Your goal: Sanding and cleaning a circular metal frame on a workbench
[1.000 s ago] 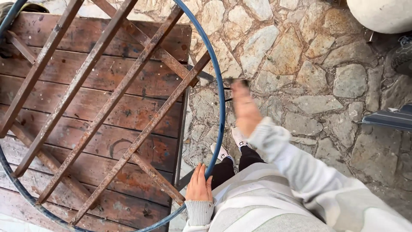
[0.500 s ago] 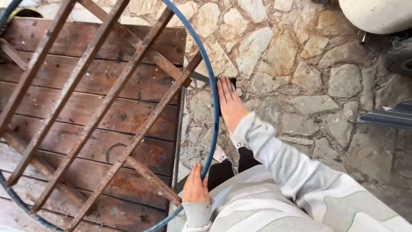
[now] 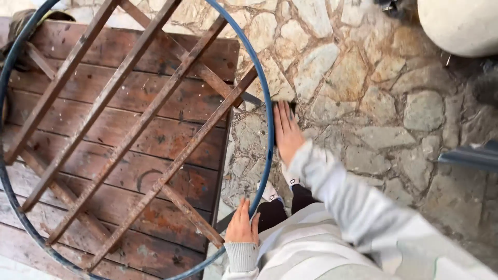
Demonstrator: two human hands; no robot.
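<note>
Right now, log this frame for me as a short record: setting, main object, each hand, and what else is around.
setting: outdoors, stone paving beside a worn reddish wooden table
main object: blue metal hoop with a lattice of rusty bars across it, held over the table
left hand: gripping the hoop's lower right rim
right hand: open, fingers flat, at the hoop's right rim; contact cannot be told
clothing: light grey sleeves, dark trousers, white shoes
other: pale rounded object at top right
</note>
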